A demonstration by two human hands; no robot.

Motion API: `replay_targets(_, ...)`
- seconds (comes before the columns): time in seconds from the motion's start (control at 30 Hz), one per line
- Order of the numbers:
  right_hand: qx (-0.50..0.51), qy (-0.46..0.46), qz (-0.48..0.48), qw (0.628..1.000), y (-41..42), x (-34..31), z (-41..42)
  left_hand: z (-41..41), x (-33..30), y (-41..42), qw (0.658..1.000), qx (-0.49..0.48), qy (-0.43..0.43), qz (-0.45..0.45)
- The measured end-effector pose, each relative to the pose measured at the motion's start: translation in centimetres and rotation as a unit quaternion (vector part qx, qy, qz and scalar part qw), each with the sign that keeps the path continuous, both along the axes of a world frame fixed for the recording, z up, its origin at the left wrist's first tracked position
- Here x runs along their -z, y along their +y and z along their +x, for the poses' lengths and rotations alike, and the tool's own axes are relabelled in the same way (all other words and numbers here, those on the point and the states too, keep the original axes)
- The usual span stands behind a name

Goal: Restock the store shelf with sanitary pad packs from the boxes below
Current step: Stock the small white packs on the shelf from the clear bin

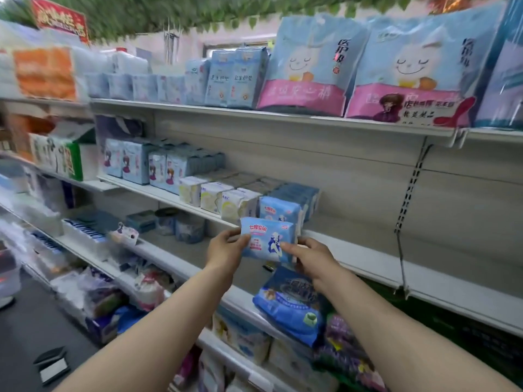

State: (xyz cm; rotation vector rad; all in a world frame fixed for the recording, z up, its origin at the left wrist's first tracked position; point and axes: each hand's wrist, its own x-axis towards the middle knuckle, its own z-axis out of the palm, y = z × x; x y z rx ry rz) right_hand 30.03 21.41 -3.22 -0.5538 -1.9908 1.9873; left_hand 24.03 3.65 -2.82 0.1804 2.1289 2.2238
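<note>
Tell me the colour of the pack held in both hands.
Light blue pack with red lettering, head view.

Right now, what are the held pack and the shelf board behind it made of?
Light blue printed pad pack, held by both hands: looks like thin glossy plastic film, since it dents at the fingers and shows sheen. Pale grey shelf board: probably painted metal, with a smooth matte face and a thin rolled front lip.

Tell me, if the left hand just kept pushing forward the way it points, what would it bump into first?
Probably the row of matching light-blue plastic pad packs standing on the white middle shelf, just behind the light-blue pack the left hand holds with the right hand. Depth is unclear.
</note>
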Motion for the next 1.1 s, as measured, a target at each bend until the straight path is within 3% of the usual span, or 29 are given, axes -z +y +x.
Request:
replay_targets(0.63, 0.237, 0.021, 0.037, 0.97, 1.4, 0.4, -9.0, -11.7, -1.5, 3.8, 0.984, 0.177, 0.012, 0.007)
replay_targets(1.1, 0.276, -0.034, 0.051, 0.959, 0.9, 0.5, -10.2, -13.5, 1.2, 3.5, 0.98, 0.199, 0.021, 0.015)
